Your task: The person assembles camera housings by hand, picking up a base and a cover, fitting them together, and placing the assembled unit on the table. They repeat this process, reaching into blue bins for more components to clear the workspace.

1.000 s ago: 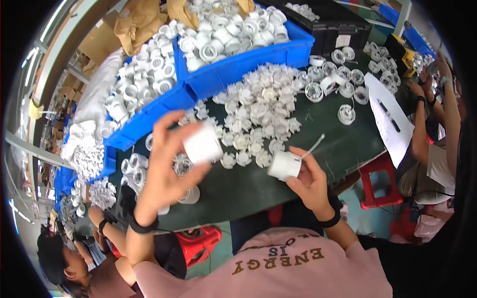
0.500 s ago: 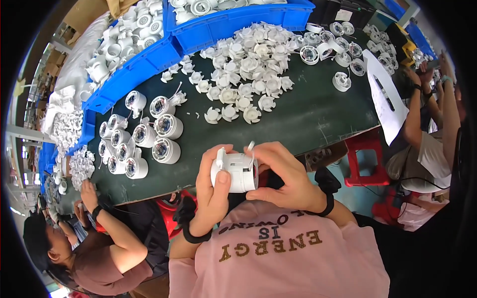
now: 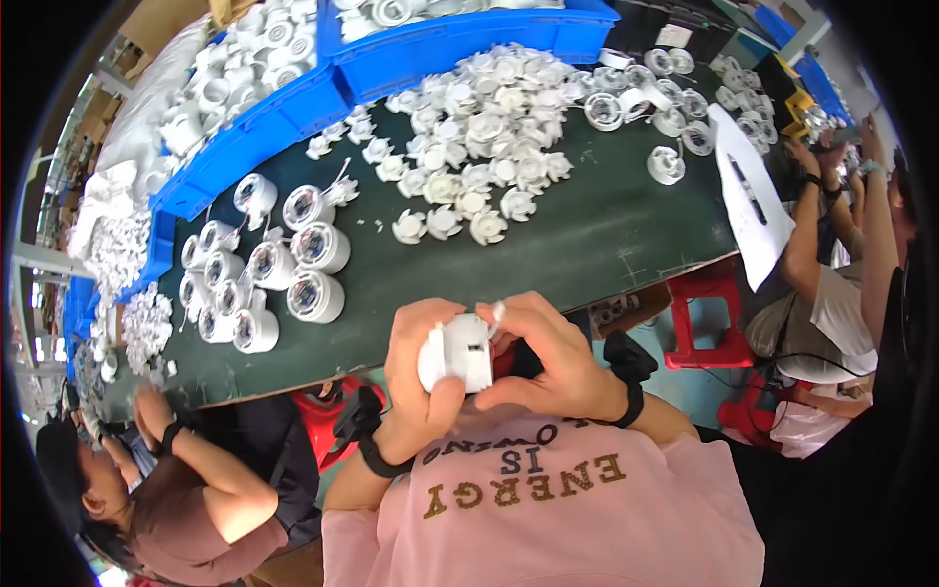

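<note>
Fingers (image 3: 541,330) hold white housing (image 3: 458,353); pink shirt (image 3: 548,533) bears lettering (image 3: 503,495).

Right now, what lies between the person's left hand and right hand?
In the head view, a white cylindrical housing lies between the left hand and right hand.

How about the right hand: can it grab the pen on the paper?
Probably not right now: the right hand is busy with the white cylinder, and the pen lies well off to the right.
</note>
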{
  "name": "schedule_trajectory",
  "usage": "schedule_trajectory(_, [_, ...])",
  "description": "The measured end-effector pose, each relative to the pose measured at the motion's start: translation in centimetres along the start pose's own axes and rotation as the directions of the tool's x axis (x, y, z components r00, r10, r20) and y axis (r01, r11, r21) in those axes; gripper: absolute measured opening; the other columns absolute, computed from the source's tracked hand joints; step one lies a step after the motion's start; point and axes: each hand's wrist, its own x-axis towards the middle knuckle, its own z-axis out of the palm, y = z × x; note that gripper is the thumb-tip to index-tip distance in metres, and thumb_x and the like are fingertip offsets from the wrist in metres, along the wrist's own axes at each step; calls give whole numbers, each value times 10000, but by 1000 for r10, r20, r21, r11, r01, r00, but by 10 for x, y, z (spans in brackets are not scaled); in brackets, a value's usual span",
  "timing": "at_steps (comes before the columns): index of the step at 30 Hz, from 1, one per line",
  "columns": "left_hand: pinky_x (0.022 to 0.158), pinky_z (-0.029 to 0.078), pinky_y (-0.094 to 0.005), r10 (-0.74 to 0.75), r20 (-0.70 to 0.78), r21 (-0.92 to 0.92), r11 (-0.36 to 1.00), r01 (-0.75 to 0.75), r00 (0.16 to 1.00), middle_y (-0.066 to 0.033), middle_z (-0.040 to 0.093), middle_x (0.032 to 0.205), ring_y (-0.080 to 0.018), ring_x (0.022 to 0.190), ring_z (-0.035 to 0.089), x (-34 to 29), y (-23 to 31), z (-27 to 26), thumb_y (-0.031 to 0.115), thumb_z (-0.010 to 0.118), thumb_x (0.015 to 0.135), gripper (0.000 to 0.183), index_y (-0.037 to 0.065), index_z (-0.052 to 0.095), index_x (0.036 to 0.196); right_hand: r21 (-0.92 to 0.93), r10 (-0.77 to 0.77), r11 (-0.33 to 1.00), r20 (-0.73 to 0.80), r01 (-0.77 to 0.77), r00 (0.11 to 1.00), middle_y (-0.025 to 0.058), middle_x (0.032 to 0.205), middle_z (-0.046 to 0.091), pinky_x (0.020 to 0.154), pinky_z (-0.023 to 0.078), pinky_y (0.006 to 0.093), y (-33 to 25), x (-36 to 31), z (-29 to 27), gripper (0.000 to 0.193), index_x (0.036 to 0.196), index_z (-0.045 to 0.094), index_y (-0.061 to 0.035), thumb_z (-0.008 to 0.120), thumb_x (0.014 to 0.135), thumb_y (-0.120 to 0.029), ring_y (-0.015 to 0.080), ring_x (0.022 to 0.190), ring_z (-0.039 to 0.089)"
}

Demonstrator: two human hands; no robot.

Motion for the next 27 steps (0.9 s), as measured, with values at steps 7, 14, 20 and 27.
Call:
schedule_trajectory(7, [831,470,-301,-531,11,-289,809,511,847,-104,517,1110,-169,948,544,11,1,17,95,732,740,649,18,402,1294,-202,178,967,109,-153,978,141,1163,520,788,498,353,4,6,-15,661,1264,506,-45,815,707,-221,307,985,567])
schedule_trajectory(14, [829,426,-239,-665,-149,-346,728,592,732,-37,572,1027,-93,914,532,-10,-31,-47,105,572,910,403,-15,482,1283,-970,90,163,-165,-178,982,191,1320,452,988,388,440,101,21,-185,639,1270,528,-115,614,664,69,406,1201,428])
schedule_trajectory(20, [780,390,-200,-549,-287,-127,834,537,785,-12,555,975,-67,866,479,-10,-47,-71,176,570,944,344,-24,510,1218,-986,447,15,-143,-167,883,132,1082,578,885,445,425,129,34,-226,566,1245,584,-173,631,709,3,339,1042,541])
schedule_trajectory(27, [766,417,-217,-430,-417,130,844,521,801,-30,600,921,-82,841,513,-23,-74,-92,215,561,955,323,-53,579,1135,-175,338,887,-382,-426,860,56,950,585,610,519,222,117,58,-161,217,985,588,-24,504,976,-224,86,778,587])
